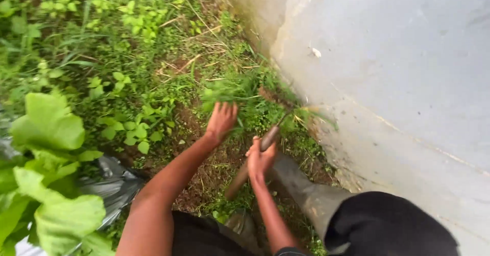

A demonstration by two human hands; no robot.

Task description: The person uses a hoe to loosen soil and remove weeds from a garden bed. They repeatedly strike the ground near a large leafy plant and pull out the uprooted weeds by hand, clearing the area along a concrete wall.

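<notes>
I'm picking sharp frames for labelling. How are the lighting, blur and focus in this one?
Head view: soft, even daylight, no hard shadows or glare; left hand and the weeds it grips are motion-blurred; the tool in the right hand is smeared at its tip; wall looks pale, featureless.

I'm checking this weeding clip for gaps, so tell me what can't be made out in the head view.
- Tool: the working end is blurred and lost among the weeds; its shape cannot be told.
- Left hand: the fingers are blurred into the weeds, so the grip is unclear.
- Right hand: closed around the tool's handle, hiding that stretch.
- Boot: its foot is hidden behind the right arm.
- Black plastic sheet: covered by big leaves.
</notes>
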